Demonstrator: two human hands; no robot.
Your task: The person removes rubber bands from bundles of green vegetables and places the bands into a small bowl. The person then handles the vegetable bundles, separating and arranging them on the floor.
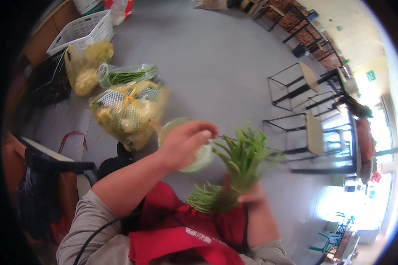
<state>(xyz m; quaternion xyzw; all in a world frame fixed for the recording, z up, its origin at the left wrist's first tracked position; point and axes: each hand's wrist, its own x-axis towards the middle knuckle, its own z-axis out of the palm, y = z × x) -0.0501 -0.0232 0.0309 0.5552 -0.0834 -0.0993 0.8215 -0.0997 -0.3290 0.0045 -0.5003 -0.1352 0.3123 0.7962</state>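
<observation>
My right hand (pixel 253 193) is closed around a bundle of slender green vegetables (pixel 240 162), probably beans or stalks, whose cut-looking ends fan upward. The other, thinner ends (pixel 205 198) of green stalks lie over my red apron (pixel 172 228), beside that hand. My left hand (pixel 189 142) is over a round pale green bowl or basin (pixel 199 162), left of the bundle, its fingers curled and thumb against them. Whether it pinches something small cannot be made out. The basin is partly hidden under this hand.
Yellow net bags of vegetables (pixel 129 112), a clear bag of green stalks (pixel 129 75) and a white plastic crate (pixel 83 31) stand on the grey floor at left. A seated person's leg (pixel 68 198) shows at lower left. Stools (pixel 313 134) and tables are at right.
</observation>
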